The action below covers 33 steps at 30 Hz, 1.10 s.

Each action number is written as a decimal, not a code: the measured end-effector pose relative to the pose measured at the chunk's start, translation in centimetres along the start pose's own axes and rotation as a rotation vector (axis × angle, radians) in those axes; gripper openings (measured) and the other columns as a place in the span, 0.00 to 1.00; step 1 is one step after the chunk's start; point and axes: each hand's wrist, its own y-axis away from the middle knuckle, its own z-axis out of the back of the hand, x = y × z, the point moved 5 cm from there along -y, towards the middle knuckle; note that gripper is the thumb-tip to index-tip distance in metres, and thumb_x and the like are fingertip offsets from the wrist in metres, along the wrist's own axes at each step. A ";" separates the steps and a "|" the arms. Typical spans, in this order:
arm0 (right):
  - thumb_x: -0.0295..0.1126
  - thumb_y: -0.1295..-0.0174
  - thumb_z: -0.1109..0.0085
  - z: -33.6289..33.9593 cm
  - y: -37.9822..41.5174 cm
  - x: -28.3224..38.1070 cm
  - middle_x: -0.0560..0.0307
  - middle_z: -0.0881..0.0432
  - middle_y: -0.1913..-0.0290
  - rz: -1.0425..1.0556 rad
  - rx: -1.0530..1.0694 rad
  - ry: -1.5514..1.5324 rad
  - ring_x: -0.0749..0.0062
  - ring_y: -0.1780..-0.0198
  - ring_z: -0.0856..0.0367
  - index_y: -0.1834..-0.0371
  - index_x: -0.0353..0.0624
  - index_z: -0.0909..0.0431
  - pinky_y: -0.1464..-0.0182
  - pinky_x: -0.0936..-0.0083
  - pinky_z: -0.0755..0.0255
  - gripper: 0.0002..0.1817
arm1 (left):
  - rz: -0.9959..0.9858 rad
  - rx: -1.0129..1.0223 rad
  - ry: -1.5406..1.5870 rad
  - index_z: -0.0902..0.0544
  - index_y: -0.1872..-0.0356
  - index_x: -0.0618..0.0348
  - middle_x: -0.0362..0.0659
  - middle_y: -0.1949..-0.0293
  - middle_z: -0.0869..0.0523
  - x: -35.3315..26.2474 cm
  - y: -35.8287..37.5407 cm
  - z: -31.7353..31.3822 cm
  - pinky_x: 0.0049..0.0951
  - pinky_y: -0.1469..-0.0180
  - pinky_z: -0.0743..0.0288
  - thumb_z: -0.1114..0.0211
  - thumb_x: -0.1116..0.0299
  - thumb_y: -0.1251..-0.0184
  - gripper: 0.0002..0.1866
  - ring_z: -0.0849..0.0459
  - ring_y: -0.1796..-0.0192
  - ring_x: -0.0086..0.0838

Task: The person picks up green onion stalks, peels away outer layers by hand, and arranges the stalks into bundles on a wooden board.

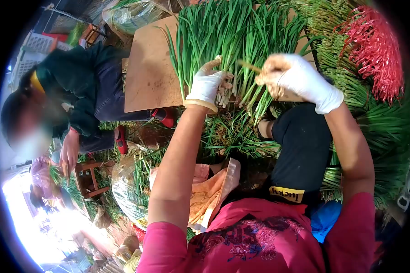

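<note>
Long green garlic shoots (232, 36) lie side by side on a brown board, with their pale stem ends towards me. My left hand (209, 84), in a white glove with soiled fingertips, closes around some of the pale stems. To its right, my right hand (296, 79) wears a matching glove and is raised over the board's near right edge. Its fingers pinch a thin yellow-brown strip (249, 67), which looks like a withered leaf and points left. A few pale stem ends (262, 107) stick out past the board between my hands.
The brown board (148, 68) extends left. Bundled green stalks (328, 41) are stacked on the right, topped by red plastic ties (376, 50). A co-worker (77, 91) sits at left. Leaf scraps (228, 136) cover the ground near a small wooden stool (91, 177).
</note>
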 end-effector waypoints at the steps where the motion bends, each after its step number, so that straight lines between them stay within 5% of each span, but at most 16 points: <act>1: 0.30 0.39 0.40 -0.5 0.4 -1.6 0.64 0.22 0.78 -0.044 0.005 0.028 0.82 0.76 0.23 0.70 0.40 0.21 0.74 0.83 0.31 0.06 | 0.002 0.004 -0.040 0.29 0.39 0.57 0.49 0.63 0.14 0.0 0.0 0.1 0.23 0.79 0.25 0.37 0.75 0.37 0.25 0.16 0.75 0.28; 3: 0.31 0.47 0.36 -0.8 0.8 -2.8 0.56 0.19 0.74 0.144 -0.022 0.759 0.66 0.71 0.18 0.66 0.41 0.21 0.67 0.73 0.26 0.08 | -0.123 -0.035 -0.282 0.25 0.42 0.58 0.46 0.57 0.15 -0.8 0.3 -0.2 0.20 0.74 0.26 0.37 0.77 0.38 0.22 0.16 0.70 0.24; 5: 0.32 0.46 0.38 -2.2 0.7 -5.0 0.54 0.18 0.72 0.379 -0.070 1.038 0.61 0.66 0.17 0.63 0.41 0.21 0.63 0.71 0.24 0.10 | -0.382 -0.115 -0.625 0.23 0.44 0.58 0.42 0.54 0.16 -1.2 0.6 -0.2 0.17 0.71 0.27 0.38 0.78 0.39 0.20 0.16 0.67 0.20; 6: 0.32 0.44 0.40 -2.9 1.2 -5.0 0.54 0.18 0.71 0.528 -0.115 1.104 0.61 0.68 0.16 0.60 0.42 0.21 0.65 0.68 0.23 0.10 | -0.500 -0.141 -0.740 0.19 0.49 0.58 0.39 0.52 0.16 -2.7 1.4 -1.2 0.17 0.66 0.27 0.40 0.81 0.42 0.18 0.17 0.62 0.20; 7: 0.31 0.45 0.41 -3.4 0.3 -6.5 0.52 0.19 0.74 0.289 -0.014 1.037 0.59 0.72 0.17 0.64 0.42 0.22 0.69 0.67 0.24 0.08 | -0.585 -0.108 -0.761 0.18 0.50 0.57 0.40 0.52 0.15 -3.5 2.0 -2.2 0.19 0.64 0.26 0.41 0.82 0.43 0.19 0.17 0.61 0.23; 11: 0.31 0.47 0.41 -4.0 -0.4 -7.0 0.54 0.21 0.80 0.514 -0.031 1.205 0.60 0.76 0.18 0.73 0.44 0.22 0.73 0.67 0.25 0.04 | -0.952 0.133 -0.844 0.15 0.57 0.56 0.46 0.58 0.14 -4.8 3.1 -6.9 0.27 0.51 0.23 0.43 0.84 0.48 0.18 0.16 0.55 0.35; 14: 0.32 0.47 0.42 -3.6 -0.2 -7.3 0.53 0.20 0.79 0.500 -0.102 1.132 0.60 0.75 0.18 0.74 0.46 0.20 0.72 0.65 0.25 0.04 | -0.677 0.392 -0.750 0.15 0.55 0.55 0.46 0.60 0.14 -2.4 1.4 -10.0 0.29 0.50 0.23 0.41 0.82 0.44 0.17 0.16 0.55 0.36; 17: 0.35 0.46 0.43 -3.3 0.0 -7.0 0.53 0.19 0.78 0.208 0.061 0.932 0.60 0.74 0.18 0.73 0.47 0.19 0.70 0.65 0.24 0.06 | -0.409 0.486 -0.884 0.16 0.52 0.52 0.46 0.55 0.16 -0.1 -1.1 -11.0 0.30 0.46 0.25 0.36 0.72 0.41 0.14 0.18 0.52 0.37; 18: 0.36 0.45 0.44 -4.2 1.2 -5.1 0.53 0.19 0.78 0.478 -0.036 0.771 0.61 0.76 0.18 0.73 0.46 0.19 0.69 0.66 0.24 0.08 | -0.425 0.466 -1.033 0.16 0.52 0.50 0.46 0.54 0.16 -0.4 -1.3 -11.1 0.30 0.46 0.25 0.35 0.69 0.41 0.15 0.18 0.51 0.37; 21: 0.41 0.45 0.42 -7.0 5.9 -3.8 0.51 0.19 0.76 -0.009 0.578 0.518 0.55 0.73 0.18 0.73 0.46 0.20 0.67 0.68 0.25 0.11 | -0.376 0.403 -1.080 0.16 0.51 0.49 0.44 0.51 0.17 -2.6 -0.7 -10.4 0.27 0.44 0.26 0.31 0.64 0.43 0.16 0.19 0.49 0.33; 23: 0.45 0.41 0.46 -6.1 7.7 -3.5 0.48 0.18 0.75 -0.263 0.613 0.532 0.53 0.71 0.18 0.74 0.43 0.20 0.67 0.64 0.25 0.16 | -0.459 0.240 -0.745 0.15 0.52 0.52 0.43 0.52 0.15 -4.7 -1.2 -8.2 0.25 0.46 0.25 0.33 0.68 0.40 0.14 0.17 0.53 0.28; 24: 0.45 0.37 0.49 -4.4 7.0 -3.8 0.48 0.18 0.75 0.056 0.459 1.012 0.52 0.71 0.18 0.73 0.45 0.19 0.68 0.63 0.25 0.17 | -0.487 0.076 -0.718 0.17 0.49 0.54 0.43 0.49 0.16 -6.0 -1.7 -5.9 0.24 0.49 0.24 0.35 0.69 0.40 0.16 0.17 0.54 0.26; 25: 0.44 0.36 0.51 -2.0 6.4 -5.5 0.47 0.18 0.74 0.085 0.242 1.175 0.51 0.71 0.18 0.71 0.46 0.19 0.67 0.61 0.25 0.16 | -0.511 -0.089 -0.687 0.19 0.46 0.57 0.44 0.46 0.17 -7.5 -2.1 -3.2 0.24 0.53 0.22 0.36 0.71 0.40 0.19 0.16 0.56 0.23; 28: 0.30 0.38 0.48 4.9 5.2 -8.2 0.53 0.19 0.79 -0.236 0.020 0.338 0.70 0.79 0.17 0.71 0.38 0.21 0.76 0.73 0.25 0.09 | -0.390 -0.350 -0.597 0.24 0.41 0.62 0.48 0.47 0.18 -5.7 -6.3 8.3 0.24 0.50 0.26 0.34 0.65 0.40 0.25 0.18 0.53 0.26; 31: 0.39 0.35 0.48 7.6 2.5 -6.7 0.52 0.21 0.83 -0.315 -0.160 0.632 0.72 0.83 0.21 0.72 0.36 0.23 0.82 0.76 0.29 0.16 | -0.156 -0.434 -0.578 0.29 0.37 0.63 0.50 0.48 0.18 -3.1 -8.1 12.4 0.26 0.45 0.29 0.33 0.58 0.39 0.31 0.20 0.48 0.29; 33: 0.41 0.36 0.49 7.9 0.1 -7.8 0.52 0.22 0.85 -0.406 -0.186 0.372 0.72 0.86 0.24 0.76 0.37 0.24 0.84 0.76 0.33 0.18 | -0.136 -0.394 -0.460 0.33 0.34 0.63 0.51 0.47 0.19 -2.6 -7.2 10.9 0.29 0.41 0.31 0.34 0.54 0.39 0.35 0.22 0.44 0.32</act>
